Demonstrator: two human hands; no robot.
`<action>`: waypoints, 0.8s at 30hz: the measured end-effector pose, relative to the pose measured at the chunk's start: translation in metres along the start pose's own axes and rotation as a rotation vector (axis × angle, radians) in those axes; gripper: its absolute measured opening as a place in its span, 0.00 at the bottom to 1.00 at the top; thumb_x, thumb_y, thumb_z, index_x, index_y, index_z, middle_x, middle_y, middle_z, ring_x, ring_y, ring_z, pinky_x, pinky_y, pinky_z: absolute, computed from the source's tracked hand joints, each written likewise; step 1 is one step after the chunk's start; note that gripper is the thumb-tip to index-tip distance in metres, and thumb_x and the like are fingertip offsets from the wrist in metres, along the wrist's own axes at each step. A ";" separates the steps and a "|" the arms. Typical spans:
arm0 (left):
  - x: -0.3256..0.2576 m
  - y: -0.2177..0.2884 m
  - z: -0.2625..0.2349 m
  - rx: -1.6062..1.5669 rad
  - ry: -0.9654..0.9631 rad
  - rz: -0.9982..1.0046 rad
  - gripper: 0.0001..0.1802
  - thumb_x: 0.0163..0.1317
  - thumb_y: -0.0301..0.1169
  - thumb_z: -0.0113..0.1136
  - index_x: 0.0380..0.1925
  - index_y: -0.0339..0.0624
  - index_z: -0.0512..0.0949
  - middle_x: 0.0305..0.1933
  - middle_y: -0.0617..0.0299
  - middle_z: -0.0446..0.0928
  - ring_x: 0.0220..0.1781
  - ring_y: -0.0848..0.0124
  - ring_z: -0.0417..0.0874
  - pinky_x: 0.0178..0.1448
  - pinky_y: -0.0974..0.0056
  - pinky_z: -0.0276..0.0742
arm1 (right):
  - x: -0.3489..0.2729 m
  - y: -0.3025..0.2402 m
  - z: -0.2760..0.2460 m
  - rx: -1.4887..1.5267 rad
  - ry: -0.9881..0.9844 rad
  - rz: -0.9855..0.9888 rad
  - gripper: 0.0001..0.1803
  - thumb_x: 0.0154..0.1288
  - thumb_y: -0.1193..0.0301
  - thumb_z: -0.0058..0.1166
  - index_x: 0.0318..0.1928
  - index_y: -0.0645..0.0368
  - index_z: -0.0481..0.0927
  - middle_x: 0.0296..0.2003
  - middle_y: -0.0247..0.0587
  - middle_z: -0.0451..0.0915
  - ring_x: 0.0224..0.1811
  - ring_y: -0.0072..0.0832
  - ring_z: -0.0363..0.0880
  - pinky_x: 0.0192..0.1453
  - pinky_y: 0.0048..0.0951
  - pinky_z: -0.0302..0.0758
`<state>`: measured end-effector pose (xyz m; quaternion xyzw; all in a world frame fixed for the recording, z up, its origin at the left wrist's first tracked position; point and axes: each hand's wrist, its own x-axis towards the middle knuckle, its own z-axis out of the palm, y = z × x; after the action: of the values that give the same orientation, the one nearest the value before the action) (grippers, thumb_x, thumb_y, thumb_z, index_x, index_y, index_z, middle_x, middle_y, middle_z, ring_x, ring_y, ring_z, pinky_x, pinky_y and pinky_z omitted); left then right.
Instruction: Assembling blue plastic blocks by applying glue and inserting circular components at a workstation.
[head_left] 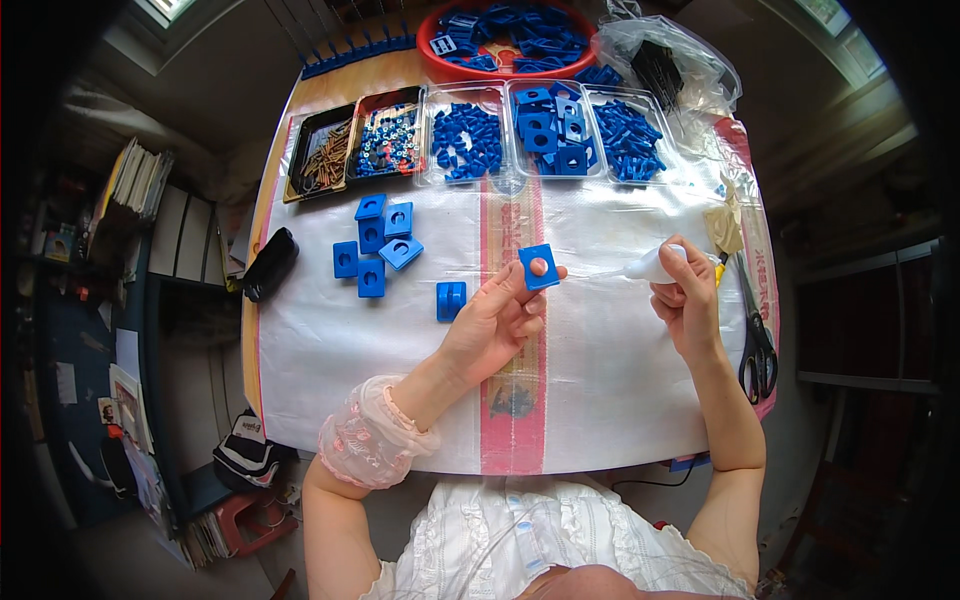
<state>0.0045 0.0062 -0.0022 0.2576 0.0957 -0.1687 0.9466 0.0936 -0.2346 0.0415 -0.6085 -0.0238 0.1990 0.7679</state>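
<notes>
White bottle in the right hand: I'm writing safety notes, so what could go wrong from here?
The white bottle in the right hand points toward the left hand, so a squeeze might miss the blue square and reach that hand. The blue piece lying beside it could get knocked. The black scissors by the right edge of the covered table might be nudged off.

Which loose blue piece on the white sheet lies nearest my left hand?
The lone blue piece just left of your left hand; the other pieces are grouped farther left.
</notes>
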 end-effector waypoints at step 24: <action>0.000 0.000 -0.002 -0.022 -0.006 -0.002 0.18 0.74 0.47 0.53 0.52 0.47 0.75 0.60 0.61 0.72 0.37 0.79 0.63 0.34 0.77 0.62 | 0.003 0.003 -0.010 0.196 -0.008 0.057 0.09 0.71 0.61 0.56 0.37 0.50 0.76 0.18 0.19 0.64 0.15 0.07 0.51 0.17 0.15 0.46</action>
<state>0.0045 0.0072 -0.0037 0.2467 0.0951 -0.1695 0.9494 0.0986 -0.2421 0.0358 -0.5298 0.0100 0.2247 0.8177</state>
